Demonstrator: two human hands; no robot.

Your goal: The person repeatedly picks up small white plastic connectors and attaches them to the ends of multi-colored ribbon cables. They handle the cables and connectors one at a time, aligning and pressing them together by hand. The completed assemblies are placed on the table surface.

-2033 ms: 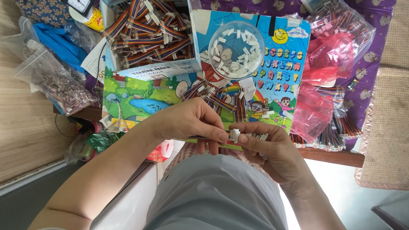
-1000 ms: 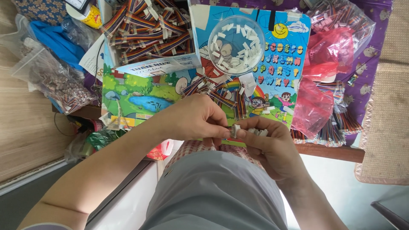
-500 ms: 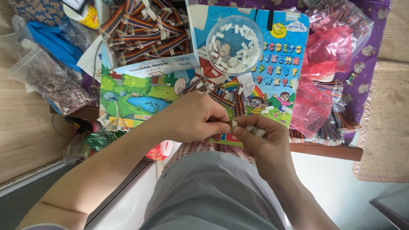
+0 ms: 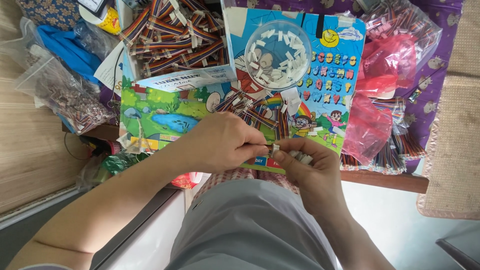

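Two bare hands meet just past the near edge of the colourful cartoon play mat, above the person's lap. The left hand has its fingers drawn together, pinching one end of a small white plastic connector piece. The right hand pinches the same piece from the other side with thumb and forefinger, and is curled around a few more white pieces in its palm.

Little room is open on the mat. A loose heap of rainbow ribbon cables lies just beyond the knuckles, and only the green picture area to the left of it lies bare. The dark wooden table edge shows to the right of the hands.

A clear round plastic bowl on the far part of the mat holds many white connector pieces. Beside it on the left, an open cardboard box is filled with more striped ribbon cables. Red plastic bags sit at the mat's right edge, near clear bags of cables on the purple cloth. At far left, a clear zip bag of small dark parts lies off the mat.
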